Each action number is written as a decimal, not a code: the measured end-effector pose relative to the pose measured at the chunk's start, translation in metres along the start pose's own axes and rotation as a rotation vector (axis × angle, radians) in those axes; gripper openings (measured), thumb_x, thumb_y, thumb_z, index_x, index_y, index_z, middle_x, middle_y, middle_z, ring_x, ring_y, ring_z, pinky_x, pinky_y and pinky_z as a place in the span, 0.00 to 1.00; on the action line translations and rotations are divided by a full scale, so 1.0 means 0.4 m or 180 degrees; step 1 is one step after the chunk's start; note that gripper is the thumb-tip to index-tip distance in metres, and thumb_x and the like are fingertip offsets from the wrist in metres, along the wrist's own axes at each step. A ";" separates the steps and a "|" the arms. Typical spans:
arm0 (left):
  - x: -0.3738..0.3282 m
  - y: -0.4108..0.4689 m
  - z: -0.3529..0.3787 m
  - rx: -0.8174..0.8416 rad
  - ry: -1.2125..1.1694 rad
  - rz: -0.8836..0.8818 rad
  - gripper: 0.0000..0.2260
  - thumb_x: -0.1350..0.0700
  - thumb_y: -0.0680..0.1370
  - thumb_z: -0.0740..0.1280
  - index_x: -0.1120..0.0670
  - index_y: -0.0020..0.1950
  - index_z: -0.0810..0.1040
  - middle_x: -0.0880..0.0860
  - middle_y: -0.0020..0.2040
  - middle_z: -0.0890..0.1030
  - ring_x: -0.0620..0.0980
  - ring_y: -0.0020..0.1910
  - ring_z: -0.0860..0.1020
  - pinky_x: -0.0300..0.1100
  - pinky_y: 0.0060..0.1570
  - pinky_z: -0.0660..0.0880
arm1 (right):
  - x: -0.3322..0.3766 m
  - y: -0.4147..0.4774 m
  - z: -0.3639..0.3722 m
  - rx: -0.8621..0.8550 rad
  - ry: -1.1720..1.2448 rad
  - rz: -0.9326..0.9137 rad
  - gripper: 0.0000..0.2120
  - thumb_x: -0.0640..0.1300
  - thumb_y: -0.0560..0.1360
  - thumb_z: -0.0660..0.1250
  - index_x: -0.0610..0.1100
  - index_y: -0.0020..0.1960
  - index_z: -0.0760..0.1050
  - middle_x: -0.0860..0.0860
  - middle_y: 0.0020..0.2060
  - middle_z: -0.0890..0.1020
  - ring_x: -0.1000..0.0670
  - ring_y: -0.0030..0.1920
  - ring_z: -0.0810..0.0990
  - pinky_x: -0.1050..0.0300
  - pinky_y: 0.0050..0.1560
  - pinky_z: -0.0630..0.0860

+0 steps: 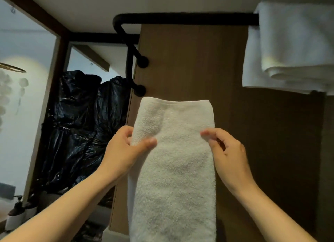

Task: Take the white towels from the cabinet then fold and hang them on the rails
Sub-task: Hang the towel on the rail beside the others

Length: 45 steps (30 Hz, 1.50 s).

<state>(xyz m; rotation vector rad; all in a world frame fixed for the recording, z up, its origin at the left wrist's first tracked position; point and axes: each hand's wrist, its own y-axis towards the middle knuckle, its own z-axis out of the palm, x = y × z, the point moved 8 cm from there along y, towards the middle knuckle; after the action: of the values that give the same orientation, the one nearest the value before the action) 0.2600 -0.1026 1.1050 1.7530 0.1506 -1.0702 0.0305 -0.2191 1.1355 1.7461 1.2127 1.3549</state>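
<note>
While the left hand [124, 146] and the right hand [229, 151] each pinch a side edge of the folded white towel [173, 169], held before the wooden panel [189, 61] below the black rail [180, 18], both edges should be pulled evenly so the fold sits straight.

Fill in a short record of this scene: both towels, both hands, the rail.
held towel: white, folded long, in front of wooden panel
left hand: grips its left edge
right hand: pinches its right edge
hung towel: white, folded, draped over black rail
rail beneath held towel: none visible
</note>
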 end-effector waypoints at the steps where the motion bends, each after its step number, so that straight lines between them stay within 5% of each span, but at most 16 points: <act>1: -0.033 0.010 -0.009 -0.0173 0.0031 0.0143 0.23 0.43 0.66 0.77 0.48 0.54 0.71 0.47 0.41 0.84 0.43 0.40 0.83 0.38 0.38 0.76 | 0.017 0.018 -0.008 -0.0029 -0.0029 -0.0090 0.14 0.38 0.81 0.61 0.55 0.58 0.77 0.67 0.52 0.78 0.73 0.55 0.73 0.80 0.50 0.69; 4: -0.147 0.045 -0.021 -0.0303 0.0101 0.0889 0.28 0.48 0.67 0.76 0.42 0.60 0.63 0.47 0.38 0.83 0.44 0.36 0.82 0.37 0.34 0.77 | 0.075 0.078 -0.045 -0.0190 -0.0221 -0.0429 0.17 0.40 0.81 0.62 0.56 0.65 0.72 0.68 0.54 0.75 0.74 0.55 0.72 0.79 0.52 0.69; 7: -0.233 0.097 -0.019 -0.0181 0.0427 0.1445 0.15 0.47 0.69 0.73 0.43 0.50 0.71 0.48 0.40 0.81 0.47 0.37 0.79 0.43 0.32 0.78 | 0.131 0.145 -0.091 -0.0378 -0.0522 -0.0714 0.17 0.43 0.81 0.63 0.54 0.68 0.70 0.65 0.52 0.76 0.70 0.53 0.74 0.76 0.49 0.70; 10: -0.294 0.159 -0.020 -0.0210 0.0538 0.1802 0.05 0.50 0.71 0.73 0.45 0.46 0.81 0.40 0.45 0.80 0.36 0.44 0.76 0.34 0.40 0.72 | 0.186 0.206 -0.123 -0.0392 -0.1056 -0.1000 0.19 0.46 0.80 0.63 0.52 0.71 0.70 0.58 0.53 0.79 0.64 0.49 0.75 0.73 0.43 0.69; 16: -0.386 0.260 0.007 -0.0210 0.0743 0.2148 0.18 0.47 0.72 0.71 0.47 0.61 0.77 0.34 0.53 0.74 0.33 0.52 0.74 0.36 0.49 0.76 | 0.256 0.315 -0.159 -0.0199 -0.1791 -0.1135 0.32 0.52 0.76 0.69 0.48 0.76 0.62 0.51 0.58 0.75 0.53 0.54 0.74 0.58 0.53 0.73; 25: -0.582 0.366 0.015 -0.0748 0.1224 0.2921 0.18 0.46 0.74 0.70 0.53 0.60 0.78 0.49 0.56 0.79 0.49 0.54 0.76 0.45 0.53 0.74 | 0.344 0.471 -0.269 -0.0776 -0.2231 -0.1320 0.34 0.53 0.74 0.71 0.48 0.76 0.63 0.47 0.64 0.74 0.44 0.64 0.72 0.48 0.66 0.67; 30: -0.645 0.460 0.049 -0.0595 0.1478 0.2805 0.21 0.41 0.73 0.67 0.52 0.61 0.77 0.52 0.57 0.78 0.53 0.56 0.75 0.42 0.49 0.68 | 0.338 0.580 -0.308 -0.0766 -0.2504 -0.1182 0.34 0.58 0.72 0.71 0.50 0.75 0.66 0.48 0.64 0.76 0.45 0.66 0.69 0.48 0.65 0.64; 38: -0.661 0.578 0.071 -0.0307 0.1354 0.2052 0.18 0.42 0.77 0.64 0.48 0.64 0.74 0.51 0.65 0.73 0.54 0.60 0.74 0.46 0.55 0.73 | 0.327 0.710 -0.309 -0.0372 -0.2641 -0.0916 0.33 0.64 0.73 0.67 0.51 0.73 0.69 0.48 0.68 0.75 0.45 0.70 0.69 0.49 0.68 0.64; 45: -0.647 0.619 0.094 -0.0183 0.2544 0.1598 0.26 0.33 0.78 0.46 0.49 0.56 0.74 0.53 0.53 0.77 0.56 0.52 0.75 0.49 0.50 0.70 | 0.299 0.727 -0.309 0.0119 -0.3302 -0.0304 0.30 0.71 0.75 0.54 0.49 0.61 0.74 0.46 0.62 0.78 0.43 0.65 0.72 0.47 0.64 0.68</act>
<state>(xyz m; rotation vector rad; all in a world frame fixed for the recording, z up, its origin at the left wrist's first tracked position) 0.2201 -0.1522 1.4594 1.9354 0.2118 0.0249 0.0041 -0.2322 1.4718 1.9563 0.6886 0.2290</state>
